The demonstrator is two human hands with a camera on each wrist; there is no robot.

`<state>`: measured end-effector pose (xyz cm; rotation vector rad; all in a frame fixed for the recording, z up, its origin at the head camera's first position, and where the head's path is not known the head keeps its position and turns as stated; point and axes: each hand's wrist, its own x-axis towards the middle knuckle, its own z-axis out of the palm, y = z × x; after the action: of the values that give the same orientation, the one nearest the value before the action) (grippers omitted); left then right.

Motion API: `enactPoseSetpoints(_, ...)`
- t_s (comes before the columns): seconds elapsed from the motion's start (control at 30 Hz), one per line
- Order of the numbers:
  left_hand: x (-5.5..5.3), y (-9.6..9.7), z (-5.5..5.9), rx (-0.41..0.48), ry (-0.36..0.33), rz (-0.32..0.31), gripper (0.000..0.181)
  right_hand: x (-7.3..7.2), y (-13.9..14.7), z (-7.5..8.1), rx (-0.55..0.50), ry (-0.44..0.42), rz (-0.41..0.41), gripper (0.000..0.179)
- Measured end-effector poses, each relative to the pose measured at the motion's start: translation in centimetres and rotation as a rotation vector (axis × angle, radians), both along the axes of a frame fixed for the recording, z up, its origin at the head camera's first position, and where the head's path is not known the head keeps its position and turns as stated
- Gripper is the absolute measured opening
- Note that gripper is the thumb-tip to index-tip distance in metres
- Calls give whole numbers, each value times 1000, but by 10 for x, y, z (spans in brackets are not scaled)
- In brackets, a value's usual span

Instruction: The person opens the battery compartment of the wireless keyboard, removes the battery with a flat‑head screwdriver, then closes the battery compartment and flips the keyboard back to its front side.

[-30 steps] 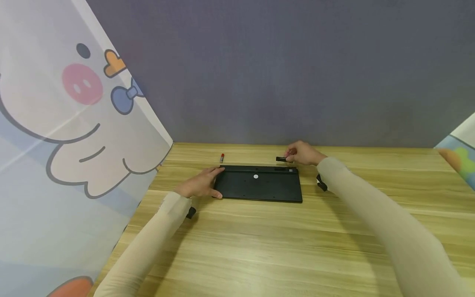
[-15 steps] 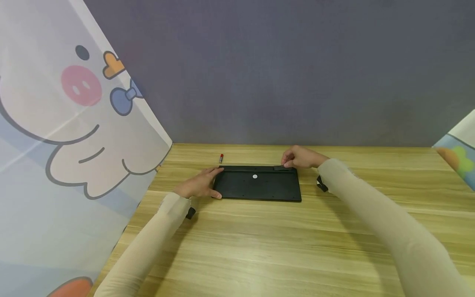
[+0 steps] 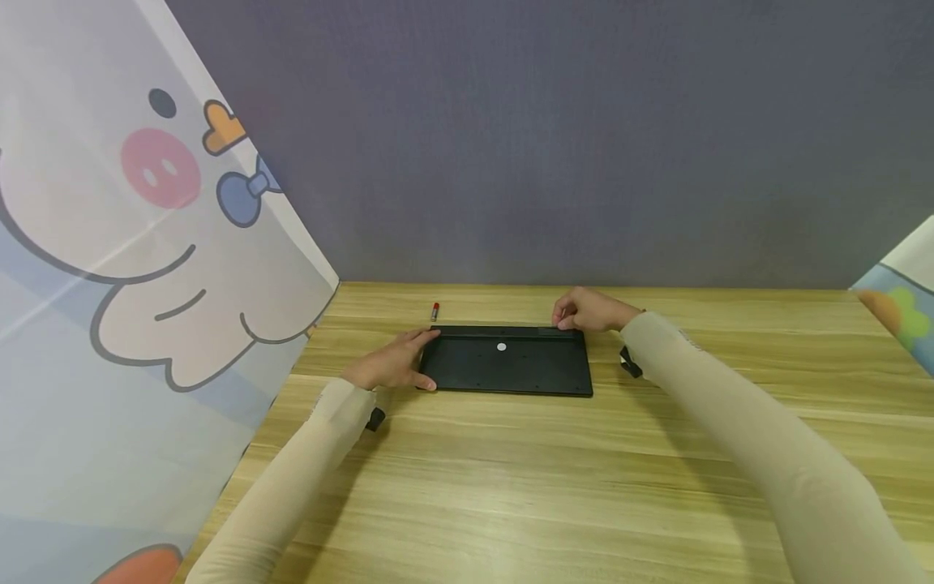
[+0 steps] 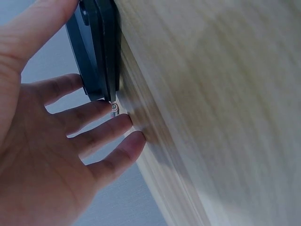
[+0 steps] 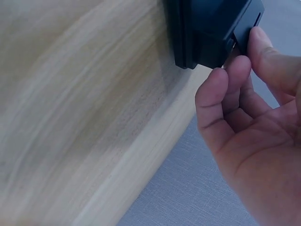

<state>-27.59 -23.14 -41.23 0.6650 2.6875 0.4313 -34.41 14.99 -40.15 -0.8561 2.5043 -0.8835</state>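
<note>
A black keyboard (image 3: 511,369) lies face down on the wooden table, a round white sticker on its underside. At its left end my left hand (image 3: 390,361) rests with fingers spread, thumb by the near corner and index finger at the far corner. My right hand (image 3: 594,310) is at the far right corner, pinching a small black battery cover (image 5: 247,28) between thumb and fingers. The cover sits over the slot in the raised back ridge, slightly tilted in the right wrist view. Whatever lies beneath it is hidden.
A small battery (image 3: 435,311), red at one end, lies on the table (image 3: 481,487) behind the keyboard's left part. A grey partition (image 3: 547,162) rises along the table's far edge. A cartoon-printed sheet (image 3: 219,243) stands on the left.
My right hand has brought the battery cover from behind the keyboard down onto the slot in the ridge, slightly left and nearer. My left hand has stayed on the keyboard's left end.
</note>
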Motion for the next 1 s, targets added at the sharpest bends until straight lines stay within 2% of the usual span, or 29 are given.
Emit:
enactPoseSetpoints(0.23,-1,2,0,-11,-1,1,103,0,0,-2,-13,5,-3,5)
enactPoseSetpoints(0.5,0,1,-3,-7,-4,6,103,4,-3,-9,-26,84,-76,5)
enactPoseSetpoints(0.7,-1,1,-4,0,-2,2,102,10,-5,-11,-26,105,-132,9)
enactPoseSetpoints(1.0,0,2,-2,-9,-2,9,103,27,-13,-7,90,198,-205,15)
